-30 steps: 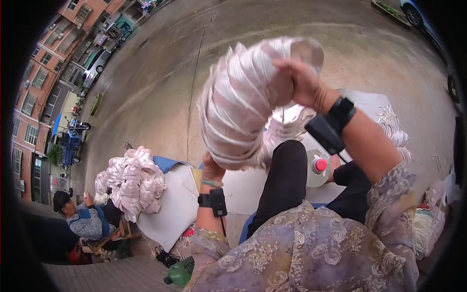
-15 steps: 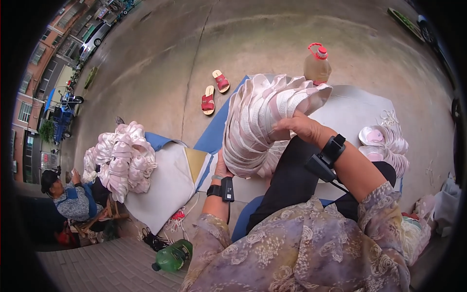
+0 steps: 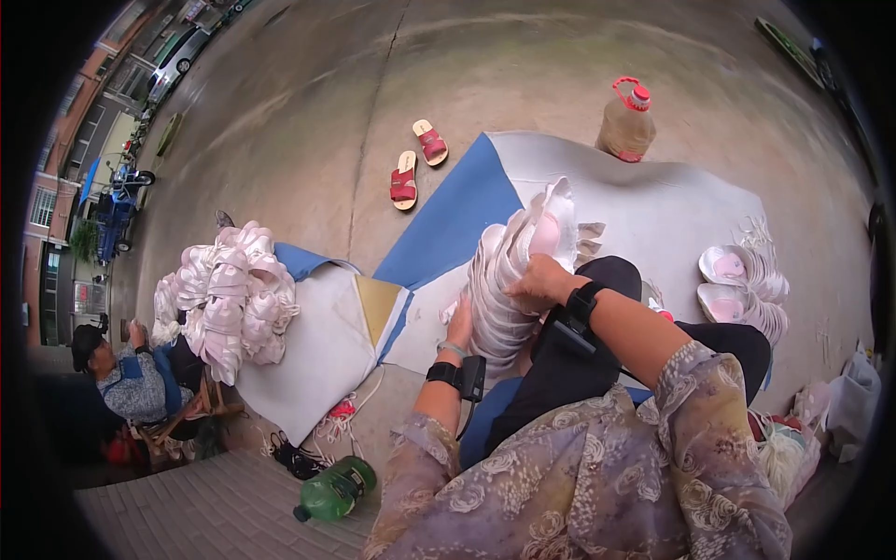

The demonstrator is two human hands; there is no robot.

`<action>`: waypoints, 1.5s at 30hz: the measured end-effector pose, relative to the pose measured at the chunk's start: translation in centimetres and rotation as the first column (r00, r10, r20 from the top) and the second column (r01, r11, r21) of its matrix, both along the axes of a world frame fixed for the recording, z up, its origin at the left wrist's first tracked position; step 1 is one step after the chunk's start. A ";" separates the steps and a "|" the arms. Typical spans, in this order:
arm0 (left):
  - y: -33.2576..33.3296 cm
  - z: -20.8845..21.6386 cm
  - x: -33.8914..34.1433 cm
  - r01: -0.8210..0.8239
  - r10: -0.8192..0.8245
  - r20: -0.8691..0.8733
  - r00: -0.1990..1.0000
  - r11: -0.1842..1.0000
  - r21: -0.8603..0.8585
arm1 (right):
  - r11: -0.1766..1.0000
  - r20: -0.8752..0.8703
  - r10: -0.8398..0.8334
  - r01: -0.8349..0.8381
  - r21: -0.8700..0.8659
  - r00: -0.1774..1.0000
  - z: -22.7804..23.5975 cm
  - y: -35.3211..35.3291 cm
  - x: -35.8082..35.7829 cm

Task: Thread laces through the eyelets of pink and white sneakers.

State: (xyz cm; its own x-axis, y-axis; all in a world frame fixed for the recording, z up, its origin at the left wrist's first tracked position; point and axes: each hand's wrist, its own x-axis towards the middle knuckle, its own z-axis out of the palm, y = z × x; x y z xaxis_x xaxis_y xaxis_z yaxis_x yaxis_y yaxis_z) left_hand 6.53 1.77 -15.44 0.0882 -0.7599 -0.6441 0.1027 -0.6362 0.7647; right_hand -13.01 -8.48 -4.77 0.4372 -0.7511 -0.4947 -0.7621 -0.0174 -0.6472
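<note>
A thick stack of nested white and pale pink shoe uppers (image 3: 499, 280) stands upright in front of my knees. My right hand (image 3: 541, 282) grips its right side, thumb near the pink lining of the front piece. Against the lower left side rests my left hand (image 3: 459, 327), fingers closed round the edge and partly hidden by the stack. Both wrists carry black strapped devices. A white and blue sheet (image 3: 644, 196) lies under the stack and spreads away to the right.
Two smaller bundles of similar uppers (image 3: 747, 285) lie on the sheet's right. Beyond its far edge stands a jug with a red cap (image 3: 627, 126); red sandals (image 3: 404, 182) lie left of it. At left, a seated person (image 3: 140, 378) is beside a large heap (image 3: 238, 303). A green bottle (image 3: 336, 488) lies nearby.
The stack has come lower and closer to my knees, and looks more compact and upright. Both hands moved with it, my right hand leftward and down.
</note>
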 end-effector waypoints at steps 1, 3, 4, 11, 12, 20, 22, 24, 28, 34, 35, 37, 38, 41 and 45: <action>-0.5 0.6 0.0 0.029 -0.012 0.098 0.995 0.985 -0.168 | 1.000 0.001 0.005 -0.005 0.002 1.000 -0.2 0.1 0.4; -2.9 2.8 -1.4 0.178 -0.006 0.395 0.919 0.899 -0.401 | 0.990 0.010 0.087 -0.087 0.109 0.996 -0.6 0.3 0.7; -4.6 4.5 -2.8 0.293 0.021 0.574 0.819 0.843 -0.450 | 0.991 0.003 0.081 -0.081 0.111 0.997 -1.2 0.4 0.5; -6.8 5.5 -5.2 0.204 -0.125 0.176 0.976 0.803 -0.560 | 0.937 0.113 0.216 -0.238 0.255 0.970 0.8 0.2 -0.1; -6.7 5.1 -4.5 0.235 -0.105 0.253 0.962 0.789 -0.567 | 0.925 0.091 0.149 -0.171 0.339 0.985 2.1 0.2 0.3; -9.9 8.8 -2.3 0.768 -0.427 0.766 0.480 0.627 -0.132 | 0.859 0.413 -0.289 0.043 0.510 0.864 4.7 -0.7 -4.8; -10.9 8.7 -2.3 0.861 -0.560 0.657 0.504 0.383 -0.335 | 0.964 0.409 -0.110 -0.002 0.264 0.906 0.6 0.6 -6.3; -11.5 8.5 -2.3 0.918 -0.552 0.744 0.376 0.329 -0.220 | 0.988 0.406 0.056 -0.110 0.112 0.912 0.7 1.6 -5.1; -11.7 5.4 -1.9 0.956 -0.385 0.922 0.022 0.277 0.092 | 0.955 0.139 0.296 -0.293 -0.045 0.945 1.1 1.2 -2.9; -11.8 6.8 -4.0 0.750 -0.657 0.519 0.547 0.660 0.044 | 0.917 -0.066 0.374 -0.379 -0.124 0.925 -0.3 0.5 -2.7; -11.7 6.7 -4.2 0.753 -0.664 0.516 0.542 0.655 0.053 | 0.913 -0.076 0.369 -0.376 -0.155 0.926 -0.9 0.5 -2.8; -11.6 7.2 -4.8 0.638 -0.507 0.532 0.678 0.765 -0.083 | 0.914 -0.044 0.351 -0.353 -0.199 0.935 -1.4 0.7 -3.1; -11.8 6.9 -4.7 0.640 -0.511 0.530 0.677 0.764 -0.080 | 0.912 -0.020 0.334 -0.329 -0.246 0.942 -1.7 0.7 -3.4; -11.6 5.2 -2.9 0.538 -0.499 0.493 0.713 0.840 0.072 | 0.976 0.220 0.077 -0.028 -0.216 0.972 -2.2 0.7 -4.1; -9.0 4.0 -3.1 0.650 -0.355 0.786 0.507 0.756 -0.078 | 0.929 0.582 -0.248 0.360 -0.083 0.774 -2.7 0.5 -5.5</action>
